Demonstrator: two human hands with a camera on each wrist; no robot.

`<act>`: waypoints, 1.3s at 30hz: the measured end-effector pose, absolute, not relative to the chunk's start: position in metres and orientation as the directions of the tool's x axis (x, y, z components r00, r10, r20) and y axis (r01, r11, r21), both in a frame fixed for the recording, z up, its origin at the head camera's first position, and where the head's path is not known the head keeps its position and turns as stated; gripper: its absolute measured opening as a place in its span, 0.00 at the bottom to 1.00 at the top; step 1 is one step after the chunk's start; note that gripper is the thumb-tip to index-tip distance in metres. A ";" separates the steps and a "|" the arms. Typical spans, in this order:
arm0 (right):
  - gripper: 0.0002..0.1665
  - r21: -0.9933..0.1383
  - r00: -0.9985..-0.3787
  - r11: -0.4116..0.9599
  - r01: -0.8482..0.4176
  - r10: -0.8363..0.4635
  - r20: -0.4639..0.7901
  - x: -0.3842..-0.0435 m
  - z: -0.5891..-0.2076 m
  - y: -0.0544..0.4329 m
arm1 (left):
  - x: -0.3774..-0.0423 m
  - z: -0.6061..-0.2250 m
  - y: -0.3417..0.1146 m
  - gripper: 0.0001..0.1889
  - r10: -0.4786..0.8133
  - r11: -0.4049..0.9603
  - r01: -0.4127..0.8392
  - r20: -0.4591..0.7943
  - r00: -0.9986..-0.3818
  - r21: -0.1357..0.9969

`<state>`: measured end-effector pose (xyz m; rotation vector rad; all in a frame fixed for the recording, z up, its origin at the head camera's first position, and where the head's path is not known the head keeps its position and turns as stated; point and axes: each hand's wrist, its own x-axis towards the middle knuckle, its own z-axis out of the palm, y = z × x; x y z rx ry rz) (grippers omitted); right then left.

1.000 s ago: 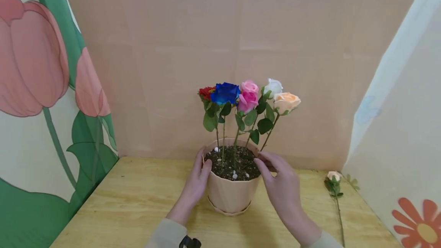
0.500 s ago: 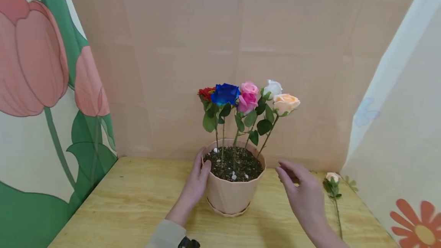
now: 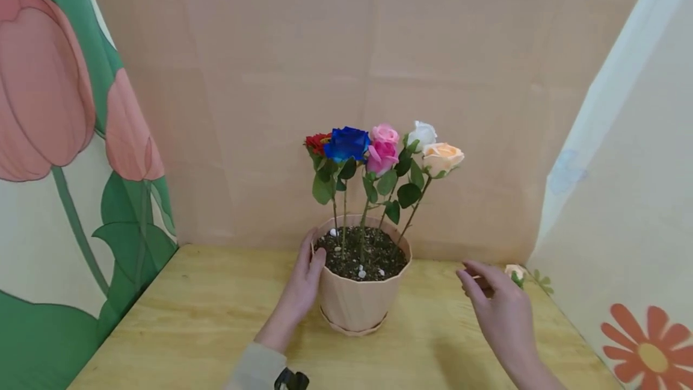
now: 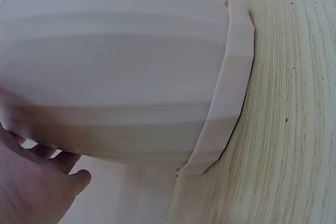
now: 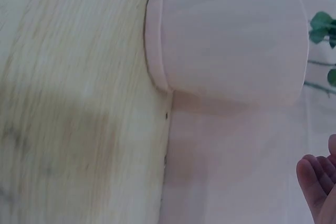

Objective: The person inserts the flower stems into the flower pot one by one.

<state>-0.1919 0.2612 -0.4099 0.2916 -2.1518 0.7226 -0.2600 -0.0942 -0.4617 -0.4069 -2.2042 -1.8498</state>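
Observation:
A pale pink flower pot (image 3: 361, 303) filled with dark soil (image 3: 373, 254) stands on a matching saucer (image 3: 354, 331). Blue (image 3: 347, 144), pink, white, red and peach flowers rise on stems from the soil. My left hand (image 3: 300, 281) grips the pot's left rim; in the left wrist view that hand (image 4: 39, 182) lies against the pot's wall. Off to the pot's right, my right hand (image 3: 500, 309) hovers with loosely bent fingers, holding nothing visible. Just beyond it lies a pale peach rose (image 3: 515, 272), its stem hidden by the hand.
The wooden table (image 3: 216, 312) carries the pot and ends at a beige backdrop (image 3: 271, 107). Panels painted with tulips (image 3: 46, 89) and a red daisy (image 3: 649, 348) flank it. Small white stones (image 3: 361, 271) dot the soil.
My right hand has left the pot's right rim near the peach rose stem and moved right, now covering most of the lying rose. My left hand keeps its place on the pot.

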 end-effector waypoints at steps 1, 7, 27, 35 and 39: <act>0.13 -0.399 -0.637 0.810 -0.430 0.041 0.770 -0.191 -0.413 0.265 | -0.260 -0.463 -0.095 0.32 0.065 0.164 0.357 0.351 -0.934 0.920; 0.12 -0.406 -0.673 0.829 -0.385 0.049 0.738 -0.196 -0.424 0.294 | -0.262 -0.462 -0.096 0.33 0.081 0.177 0.362 0.353 -0.932 0.915; 0.28 -0.431 -0.896 0.902 0.007 0.197 0.397 -0.209 -0.465 0.401 | -0.266 -0.455 -0.101 0.35 0.077 0.195 0.357 0.348 -0.934 0.914; 0.34 -0.436 -0.927 0.896 0.088 0.233 0.292 -0.213 -0.477 0.426 | -0.266 -0.453 -0.100 0.35 0.085 0.186 0.357 0.347 -0.934 0.915; 0.36 -0.445 -0.936 0.885 0.141 0.265 0.231 -0.213 -0.481 0.431 | -0.265 -0.453 -0.100 0.34 0.081 0.195 0.354 0.344 -0.935 0.915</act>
